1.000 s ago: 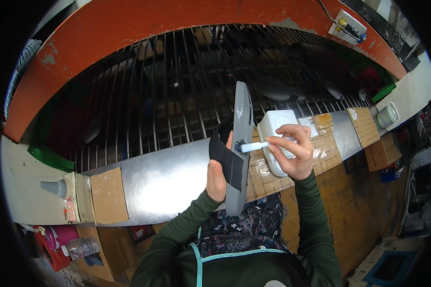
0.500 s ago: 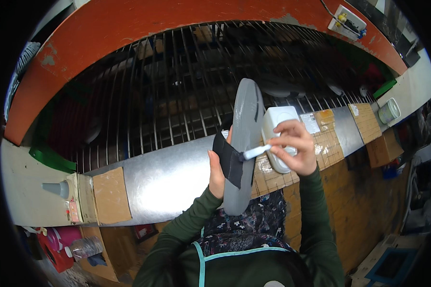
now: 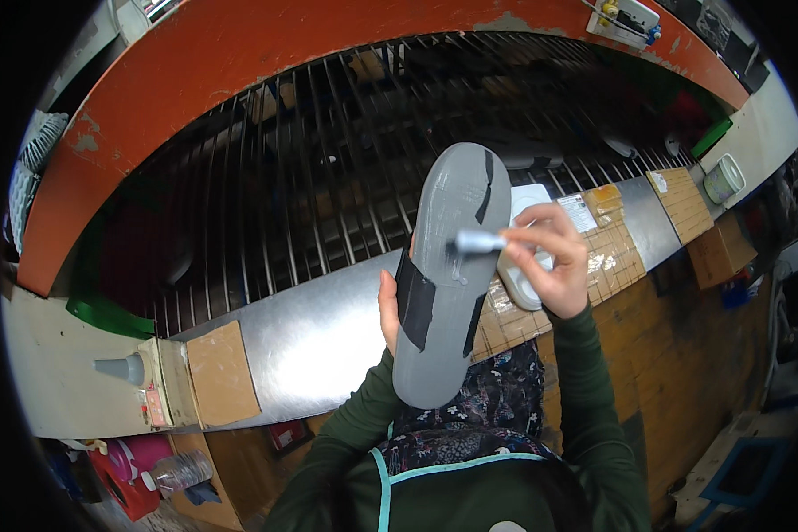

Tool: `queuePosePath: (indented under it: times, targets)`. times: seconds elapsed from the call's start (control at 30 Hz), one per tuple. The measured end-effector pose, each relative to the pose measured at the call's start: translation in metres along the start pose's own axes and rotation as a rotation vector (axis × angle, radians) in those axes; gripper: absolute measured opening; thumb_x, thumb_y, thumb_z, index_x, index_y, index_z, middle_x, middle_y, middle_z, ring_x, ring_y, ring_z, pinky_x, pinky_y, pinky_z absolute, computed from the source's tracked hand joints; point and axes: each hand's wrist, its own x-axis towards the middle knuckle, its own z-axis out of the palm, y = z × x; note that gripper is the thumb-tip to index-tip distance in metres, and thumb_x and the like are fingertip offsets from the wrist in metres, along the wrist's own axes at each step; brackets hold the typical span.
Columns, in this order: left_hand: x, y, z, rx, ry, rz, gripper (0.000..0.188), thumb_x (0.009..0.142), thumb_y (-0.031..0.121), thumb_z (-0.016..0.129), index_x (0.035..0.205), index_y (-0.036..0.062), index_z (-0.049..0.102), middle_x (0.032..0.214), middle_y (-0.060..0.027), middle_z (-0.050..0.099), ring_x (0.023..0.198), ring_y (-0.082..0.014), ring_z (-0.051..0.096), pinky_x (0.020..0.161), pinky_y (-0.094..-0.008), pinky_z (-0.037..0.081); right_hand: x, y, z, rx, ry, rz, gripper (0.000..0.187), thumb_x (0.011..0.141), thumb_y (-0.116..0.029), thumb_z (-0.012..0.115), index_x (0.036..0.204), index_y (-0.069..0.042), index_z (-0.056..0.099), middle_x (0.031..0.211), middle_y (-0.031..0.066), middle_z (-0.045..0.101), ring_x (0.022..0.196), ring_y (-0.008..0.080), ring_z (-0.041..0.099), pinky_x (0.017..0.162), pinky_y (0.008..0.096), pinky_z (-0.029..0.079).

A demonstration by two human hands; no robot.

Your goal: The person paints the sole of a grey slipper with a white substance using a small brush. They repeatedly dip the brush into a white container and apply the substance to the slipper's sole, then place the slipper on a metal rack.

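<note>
A grey shoe sole (image 3: 448,204) with rounded ends stands tilted in front of me, its broad face turned toward me. Black patches (image 3: 418,306) cover parts of its edges, and a wet, glossy streak marks the middle. My left hand (image 3: 388,310) grips the sole from behind at its left edge; only the thumb and a bit of finger show. Pinched in my right hand (image 3: 554,257) is a small brush (image 3: 481,241) with a pale handle, smeared by motion, its dark tip at the sole's face. Behind that hand stands a white plastic container (image 3: 528,293), partly hidden.
Beyond a metal ledge (image 3: 310,328) runs a rack of metal bars (image 3: 328,177) under an orange beam (image 3: 239,44). Taped cardboard (image 3: 616,275) covers the ledge's right part; a cardboard piece (image 3: 222,372) lies left. A cup (image 3: 724,179) stands far right, a clear bottle (image 3: 182,470) lower left.
The sole has turned from nearly edge-on to show its broad face. The brush has moved up along it, from beside the black patch to the middle of the face.
</note>
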Motion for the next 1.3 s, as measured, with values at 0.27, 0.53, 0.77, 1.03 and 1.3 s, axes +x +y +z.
queuePosePath:
  times: [0.27,0.53,0.77,1.03,1.3]
  targets:
    - [-0.004,0.003,0.006,0.093,0.176,0.020,0.077,0.093,0.067,0.032,0.137,0.0054,0.048,0.122,-0.0134,0.059,0.105,-0.0201,0.063,0.087,-0.0316,0.054,-0.020,-0.002,-0.006,-0.064,-0.204,0.003,0.014,0.080,-0.015,0.076,0.093,-0.009,0.077,0.092,0.0016,0.064,0.063,0.0071,0.053,0.069,0.0281,0.036]
    - [0.004,-0.004,0.025,0.171,0.298,0.143,0.076,0.095,0.064,0.031,0.141,0.0053,0.043,0.130,-0.0120,0.055,0.114,-0.0201,0.058,0.096,-0.0331,0.048,-0.044,-0.003,0.019,0.001,0.125,0.214,0.014,0.083,-0.005,0.072,0.096,-0.001,0.074,0.097,0.0083,0.060,0.079,0.0127,0.060,0.065,0.0249,0.051]
    - [0.017,-0.002,0.020,0.719,0.175,0.494,0.069,0.100,0.050,0.018,0.153,0.0067,0.022,0.136,-0.0097,0.049,0.113,-0.0153,0.051,0.094,-0.0302,0.044,-0.074,-0.022,0.030,0.170,0.071,0.276,0.014,0.083,-0.002,0.071,0.096,0.001,0.073,0.097,0.0069,0.059,0.081,0.0127,0.060,0.071,0.0241,0.049]
    - [0.007,-0.002,0.008,0.964,0.097,0.483,0.070,0.100,0.049,0.017,0.153,0.0038,0.019,0.151,-0.0152,0.034,0.134,-0.0235,0.039,0.111,-0.0353,0.031,-0.066,-0.024,0.041,0.112,0.138,0.281,0.015,0.082,-0.003,0.072,0.097,-0.001,0.074,0.096,0.0065,0.059,0.075,0.0104,0.057,0.066,0.0238,0.046]
    - [0.007,-0.007,0.005,1.034,0.176,0.520,0.067,0.101,0.042,0.012,0.151,0.0000,0.027,0.126,-0.0176,0.060,0.109,-0.0196,0.060,0.093,-0.0297,0.047,-0.052,-0.017,0.039,-0.200,0.196,0.134,0.020,0.080,-0.008,0.075,0.100,-0.009,0.076,0.095,0.0025,0.061,0.071,0.0115,0.053,0.077,0.0290,0.034]
